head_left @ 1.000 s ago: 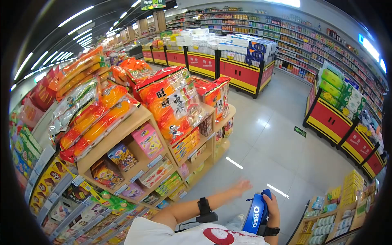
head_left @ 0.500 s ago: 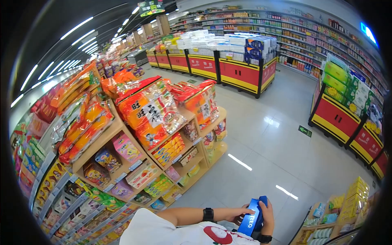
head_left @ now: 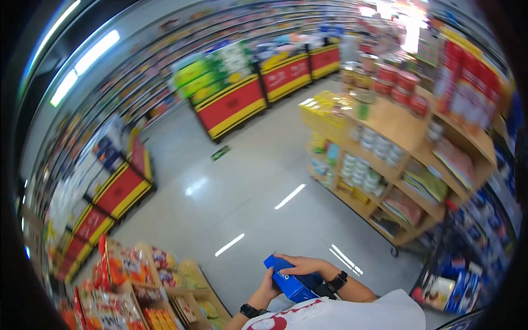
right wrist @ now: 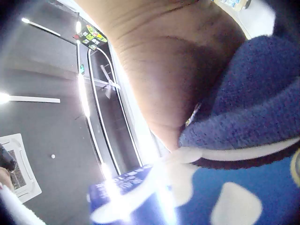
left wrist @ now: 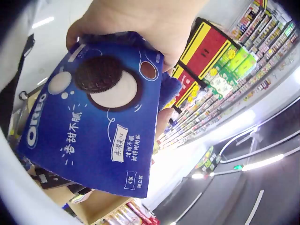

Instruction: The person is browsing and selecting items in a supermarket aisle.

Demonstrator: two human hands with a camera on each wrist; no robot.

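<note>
Both hands hold a blue Oreo cookie box (head_left: 291, 286) low in front of the body, tilted. My left hand (head_left: 268, 286) grips its left side; the left wrist view shows the box's broad printed face (left wrist: 89, 140) below that hand. From the other side, my right hand (head_left: 300, 265) curls its fingers over the upper end. A fuzzy blue cloth-like thing (right wrist: 262, 89) lies against the right palm, beside the box; part of it (left wrist: 169, 89) shows behind the box in the left wrist view. Several fingertips are hidden.
At right stands a wooden shelf unit (head_left: 404, 137) with cans and packets. Large snack bags (head_left: 124, 264) fill a wooden display (head_left: 192, 297) at lower left. Red and yellow promotion bins (head_left: 231, 110) stand further off across a grey tiled floor (head_left: 242, 192), before long wall shelves.
The view has swung right, so the snack-bag display now sits lower left and the can shelf fills the right. The left hand came over to the box, which both hands now hold.
</note>
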